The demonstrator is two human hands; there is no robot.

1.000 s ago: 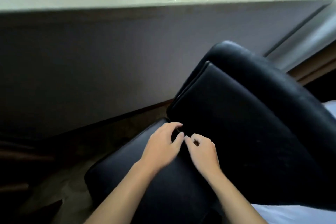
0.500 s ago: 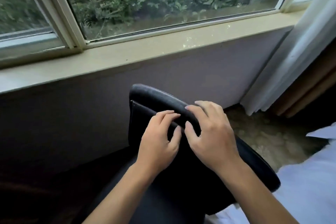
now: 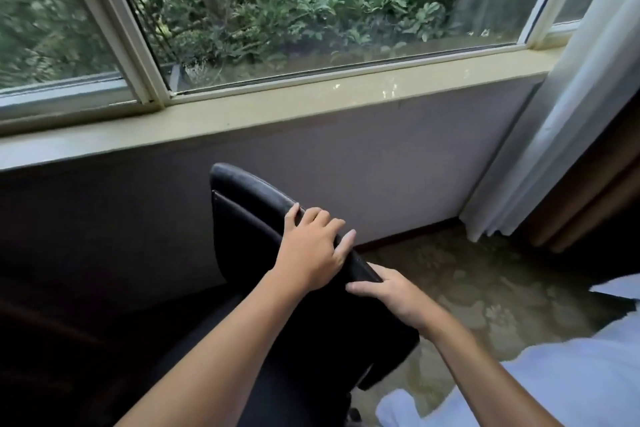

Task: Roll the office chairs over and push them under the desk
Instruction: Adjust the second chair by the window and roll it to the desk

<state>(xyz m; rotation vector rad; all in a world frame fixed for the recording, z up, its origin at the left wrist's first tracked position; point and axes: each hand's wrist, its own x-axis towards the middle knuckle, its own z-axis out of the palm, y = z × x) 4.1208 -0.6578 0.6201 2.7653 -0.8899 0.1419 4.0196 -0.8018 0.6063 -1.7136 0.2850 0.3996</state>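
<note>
A black leather office chair (image 3: pixel 249 218) stands in front of me, its backrest turned edge-on toward the window wall. My left hand (image 3: pixel 313 250) lies over the top edge of the backrest, fingers curled over it. My right hand (image 3: pixel 388 288) grips the backrest's edge lower down and to the right, thumb on the near face. The seat and the base are mostly lost in shadow below my arms. No desk shows in this view.
A grey wall (image 3: pixel 381 163) under a cream window sill (image 3: pixel 277 111) stands close behind the chair. A white curtain (image 3: pixel 571 114) hangs at the right. Patterned carpet (image 3: pixel 467 288) lies to the right of the chair. White cloth (image 3: pixel 554 378) fills the lower right corner.
The view has lifted from the chair's seat to the window. My hands have gone from the seat crease up to the backrest's top edge, and have spread apart along it.
</note>
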